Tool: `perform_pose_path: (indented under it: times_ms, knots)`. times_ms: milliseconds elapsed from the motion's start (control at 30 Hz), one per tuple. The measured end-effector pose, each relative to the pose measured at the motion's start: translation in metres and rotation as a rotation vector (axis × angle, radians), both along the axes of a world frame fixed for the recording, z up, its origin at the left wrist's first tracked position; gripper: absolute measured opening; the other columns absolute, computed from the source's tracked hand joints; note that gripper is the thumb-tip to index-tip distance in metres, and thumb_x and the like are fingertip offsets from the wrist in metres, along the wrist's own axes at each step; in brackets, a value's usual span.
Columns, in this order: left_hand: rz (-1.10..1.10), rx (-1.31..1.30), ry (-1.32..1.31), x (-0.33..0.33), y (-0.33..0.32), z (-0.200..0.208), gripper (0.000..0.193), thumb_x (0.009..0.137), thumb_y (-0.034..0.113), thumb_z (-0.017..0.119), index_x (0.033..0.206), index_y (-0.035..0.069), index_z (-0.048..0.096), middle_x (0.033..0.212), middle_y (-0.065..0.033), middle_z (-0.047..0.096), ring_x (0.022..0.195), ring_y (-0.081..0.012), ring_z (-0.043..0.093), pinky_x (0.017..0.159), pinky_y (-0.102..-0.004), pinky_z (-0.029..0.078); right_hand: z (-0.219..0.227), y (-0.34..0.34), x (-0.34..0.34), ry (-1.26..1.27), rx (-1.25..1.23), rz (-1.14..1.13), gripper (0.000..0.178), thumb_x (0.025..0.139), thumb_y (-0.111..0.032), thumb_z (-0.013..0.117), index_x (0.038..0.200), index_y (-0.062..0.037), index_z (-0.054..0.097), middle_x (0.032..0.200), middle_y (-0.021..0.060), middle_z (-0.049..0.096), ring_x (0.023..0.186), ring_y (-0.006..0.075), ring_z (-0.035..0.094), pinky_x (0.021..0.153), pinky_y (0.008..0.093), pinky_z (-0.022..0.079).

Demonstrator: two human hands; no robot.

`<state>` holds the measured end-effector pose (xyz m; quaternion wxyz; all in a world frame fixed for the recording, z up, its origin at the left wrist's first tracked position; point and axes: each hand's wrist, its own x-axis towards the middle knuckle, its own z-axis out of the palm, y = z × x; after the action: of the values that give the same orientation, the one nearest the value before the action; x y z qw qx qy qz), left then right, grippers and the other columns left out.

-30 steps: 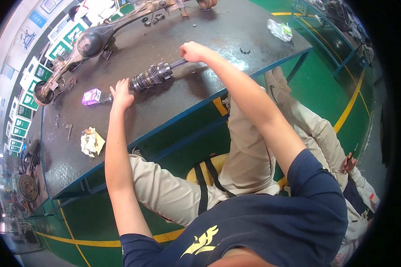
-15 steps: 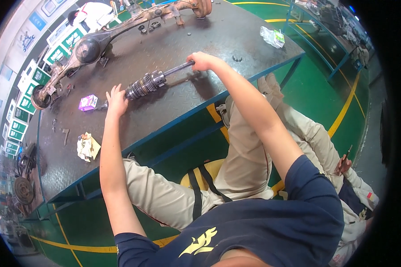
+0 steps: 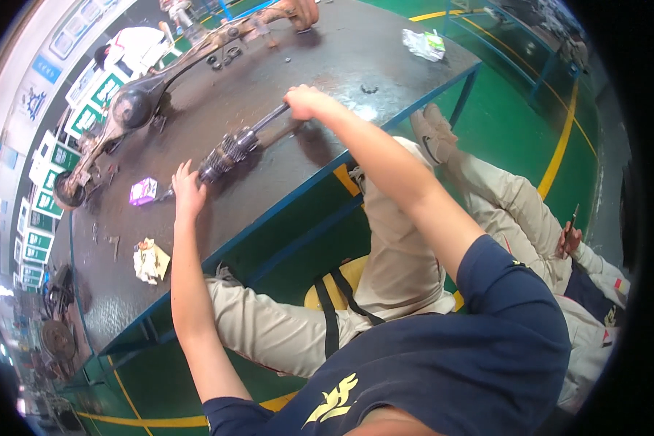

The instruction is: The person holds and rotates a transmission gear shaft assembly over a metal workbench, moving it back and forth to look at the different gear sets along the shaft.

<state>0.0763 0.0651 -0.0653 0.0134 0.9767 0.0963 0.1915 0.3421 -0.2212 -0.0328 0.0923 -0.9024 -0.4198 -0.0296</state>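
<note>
A metal gear shaft (image 3: 229, 155) with several toothed gears stacked along it lies at a slant over the dark table. My right hand (image 3: 307, 102) is closed round its long, thin far-right end. At the other end, my left hand (image 3: 190, 192) grips the shaft just beyond the gear stack, with its fingers partly curled over the top. A short tip of the shaft pokes out left of this hand, close to a purple and white box (image 3: 143, 191).
A rusty axle housing (image 3: 132, 109) stretches along the table's far side. Crumpled paper (image 3: 151, 261) lies near the front left, a plastic bag (image 3: 423, 45) at the right corner, and a dark ring (image 3: 369, 89) right of my hand. A person (image 3: 530, 218) sits at my right.
The whole view has shifted, so the table's things sit differently in the picture. Both hands stay on the gear shaft, with little movement against the table.
</note>
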Motion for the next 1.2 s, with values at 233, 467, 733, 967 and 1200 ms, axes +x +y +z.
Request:
perform_pose_path:
  times_ms: [233,467,733,967,1200]
  knots:
    - [-0.116,-0.04,-0.147,-0.026,0.024,-0.02,0.032,0.066,0.005,0.063,0.096,-0.006,0.065,0.143,-0.0227,0.045,0.135,-0.0405,0.037,0.114,-0.0527,0.025,0.005,0.019,-0.029,-0.06,0.069,0.003,0.02,0.073,-0.015,0.068,0.091,-0.0092,0.074,0.103,0.0146,0.068,0.103,0.0336,0.064,0.085,0.0485,0.05]
    - [-0.062,-0.084,-0.14,-0.026,0.023,-0.032,0.033,0.068,-0.006,0.064,0.1,-0.004,0.06,0.142,-0.0189,0.046,0.136,-0.039,0.036,0.114,-0.0488,0.026,-0.005,0.016,-0.014,-0.041,0.154,0.002,0.018,0.068,-0.015,0.071,0.084,-0.0076,0.074,0.09,0.0131,0.073,0.09,0.029,0.07,0.086,0.0466,0.05]
    - [-0.085,-0.209,-0.112,-0.037,0.0,-0.014,0.031,0.068,-0.007,0.065,0.099,-0.006,0.059,0.127,-0.0202,0.055,0.122,-0.0393,0.049,0.107,-0.0452,0.036,-0.004,0.011,-0.018,-0.004,0.132,0.016,0.015,0.069,-0.013,0.07,0.083,-0.008,0.073,0.09,0.0132,0.073,0.091,0.0299,0.07,0.079,0.0416,0.053]
    - [-0.018,-0.455,-0.086,-0.027,-0.015,-0.012,0.033,0.072,-0.007,0.063,0.104,-0.004,0.06,0.085,-0.0105,0.063,0.077,-0.0186,0.061,0.076,-0.0323,0.05,-0.004,0.012,-0.017,0.0,0.046,0.074,0.023,0.067,-0.011,0.073,0.09,-0.0097,0.074,0.093,0.0118,0.072,0.092,0.0299,0.07,0.077,0.0427,0.055]
    - [-0.01,-0.414,-0.082,-0.032,-0.007,-0.014,0.036,0.074,-0.005,0.061,0.11,-0.005,0.061,0.089,-0.012,0.063,0.077,-0.02,0.059,0.077,-0.0342,0.05,-0.001,0.027,-0.041,0.049,0.026,0.211,0.025,0.065,-0.012,0.073,0.09,-0.0094,0.074,0.091,0.0122,0.072,0.09,0.0314,0.069,0.074,0.0431,0.056]
